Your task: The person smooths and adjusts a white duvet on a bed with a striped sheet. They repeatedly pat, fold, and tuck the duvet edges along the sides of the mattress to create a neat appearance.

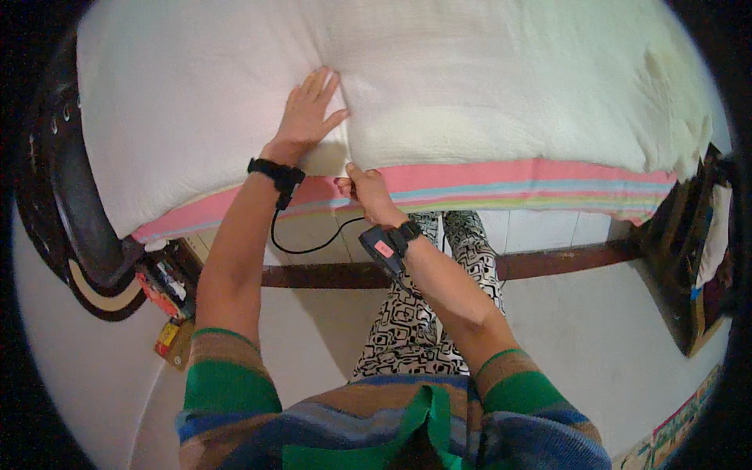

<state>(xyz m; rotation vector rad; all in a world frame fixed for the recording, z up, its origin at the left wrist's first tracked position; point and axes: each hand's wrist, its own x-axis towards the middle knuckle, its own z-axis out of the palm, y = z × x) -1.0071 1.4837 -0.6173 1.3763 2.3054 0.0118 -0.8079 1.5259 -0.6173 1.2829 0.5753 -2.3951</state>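
A white cloth sheet (470, 94) covers the bed in front of me, with a fold running down its middle. Under its near edge shows a pink striped sheet (509, 176) with blue and yellow-green bands. My left hand (309, 113) lies flat on the white sheet beside the fold, fingers stretched out. My right hand (368, 192) is closed at the near edge of the bed, its thumb and fingers pinching the hem of the white sheet.
A dark wooden bed end (59, 157) stands at the left, another dark wooden piece (693, 258) at the right. Small boxes and packets (168, 286) sit low at the left. A dark rail (564, 258) runs under the bed's near side. A patterned mat (674, 427) lies on the floor.
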